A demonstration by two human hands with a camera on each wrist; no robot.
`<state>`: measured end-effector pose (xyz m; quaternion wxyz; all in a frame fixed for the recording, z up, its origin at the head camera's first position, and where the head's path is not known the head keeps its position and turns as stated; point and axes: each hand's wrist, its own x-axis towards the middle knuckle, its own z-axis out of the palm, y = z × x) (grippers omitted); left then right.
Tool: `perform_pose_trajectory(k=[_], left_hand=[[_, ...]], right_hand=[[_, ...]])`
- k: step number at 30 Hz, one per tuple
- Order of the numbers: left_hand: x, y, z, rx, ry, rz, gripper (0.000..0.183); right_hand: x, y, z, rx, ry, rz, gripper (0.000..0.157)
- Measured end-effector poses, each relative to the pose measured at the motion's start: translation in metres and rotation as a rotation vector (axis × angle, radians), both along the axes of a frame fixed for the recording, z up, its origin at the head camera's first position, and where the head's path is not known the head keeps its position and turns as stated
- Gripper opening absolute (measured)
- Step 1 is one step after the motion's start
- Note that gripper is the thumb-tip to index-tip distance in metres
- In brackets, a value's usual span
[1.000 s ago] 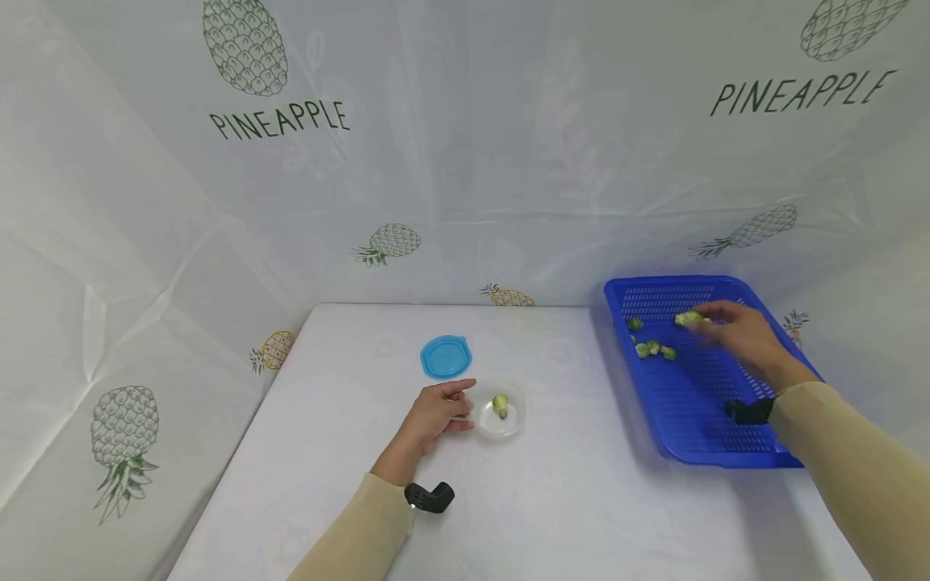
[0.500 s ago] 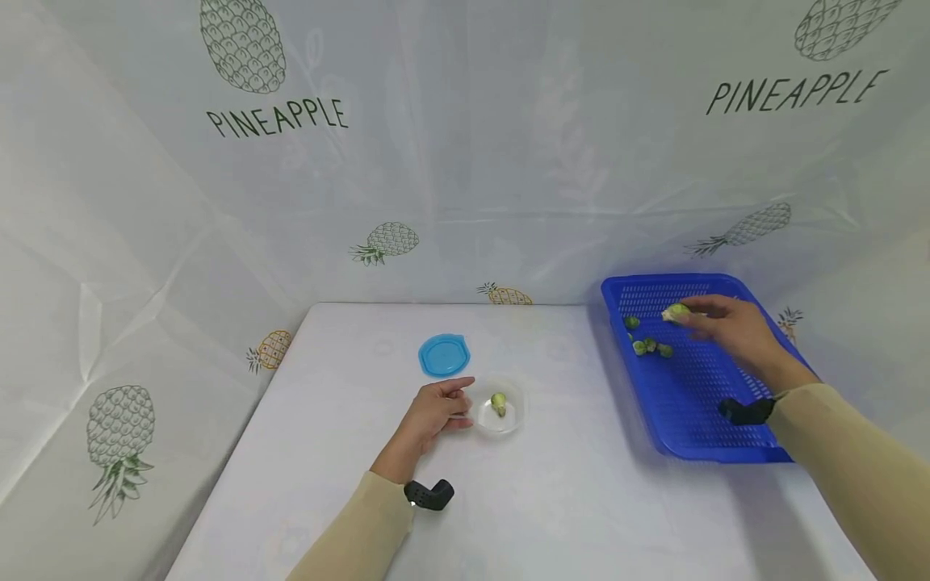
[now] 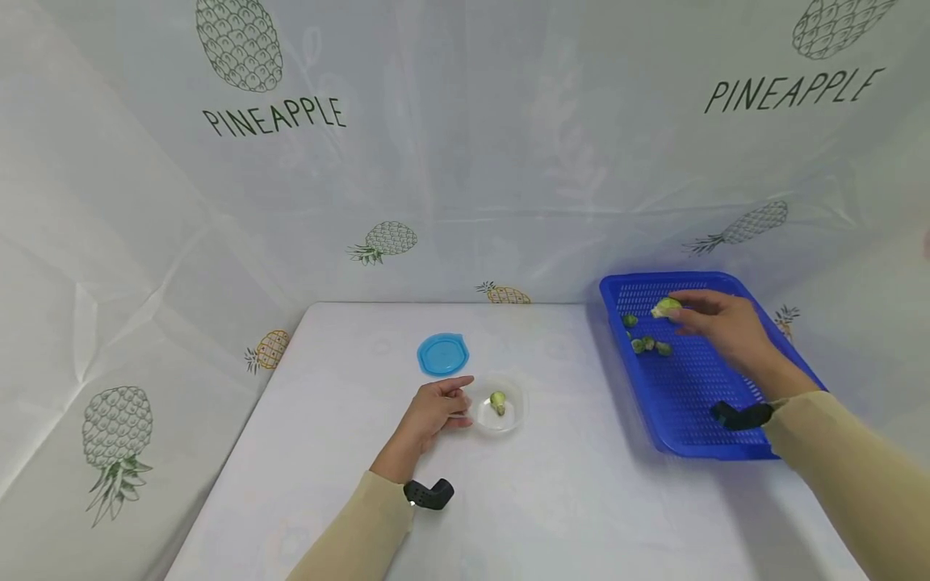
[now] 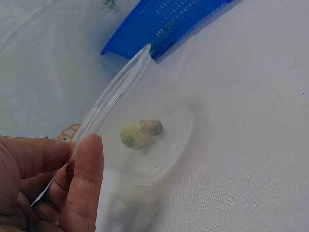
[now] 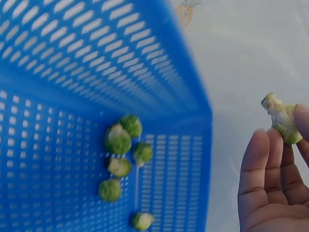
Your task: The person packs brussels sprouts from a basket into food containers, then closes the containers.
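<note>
My left hand (image 3: 436, 411) pinches the rim of a clear plastic tub (image 3: 507, 421) between thumb and fingers. Inside the tub lies one Brussels sprout (image 4: 137, 135), seen through the wall in the left wrist view. Over the blue basket, my right hand (image 3: 726, 323) pinches another Brussels sprout (image 5: 285, 116) by its leafy end, the pale stem sticking out. Several more Brussels sprouts (image 5: 118, 140) lie on the floor of the blue basket (image 3: 712, 444), gathered toward one end.
Behind the tub lies a light blue lid (image 3: 443, 355) on the white table (image 3: 552, 508). A pineapple-print sheet (image 3: 450, 161) hangs as a wall at the back and sides. The basket stands at the table's right, its walls raised.
My right hand has lifted slightly and shifted left with the pinched Brussels sprout. The left hand keeps its grip on the tub. The whole scene has slid a little in view.
</note>
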<state>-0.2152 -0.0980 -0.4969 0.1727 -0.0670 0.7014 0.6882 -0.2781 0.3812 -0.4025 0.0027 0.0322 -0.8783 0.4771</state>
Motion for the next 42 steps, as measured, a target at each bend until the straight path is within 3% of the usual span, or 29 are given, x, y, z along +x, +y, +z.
perform_pose_trajectory(k=[7, 18, 27, 42], left_hand=[[0.000, 0.000, -0.001, 0.008, 0.006, -0.001, 0.049], [0.000, 0.000, -0.001, 0.010, -0.001, 0.008, 0.048], [0.000, 0.000, -0.002, 0.007, -0.003, 0.010, 0.047], [-0.001, -0.001, -0.004, 0.014, 0.000, 0.012, 0.046]], right_hand=[[0.012, -0.016, 0.009, 0.010, -0.031, 0.001, 0.068], [0.029, -0.046, 0.016, 0.040, 0.031, 0.022, 0.056], [0.041, -0.076, 0.016, -0.142, 0.078, 0.085, 0.050], [0.051, -0.131, -0.005, -0.243, 0.122, 0.139, 0.039]])
